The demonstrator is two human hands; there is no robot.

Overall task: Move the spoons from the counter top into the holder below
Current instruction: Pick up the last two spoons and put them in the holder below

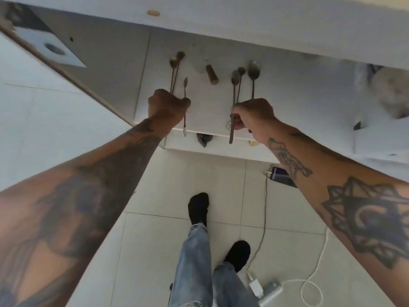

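My left hand (167, 107) is a closed fist around three thin dark spoons (176, 72), whose bowls point away from me. My right hand (254, 116) grips three more spoons (240, 83), the largest bowl at the right; their handle ends stick out below the fist. Both hands are held out over a white cabinet front (210, 100), below the white counter edge (287, 34) at the top. I cannot make out the holder.
A brown cork-like handle (212, 74) juts from the cabinet between the two bunches. An open door (66, 74) slants at the left. On the tiled floor lie a phone (282, 175), cables and a white charger (265, 289), next to my feet in black socks.
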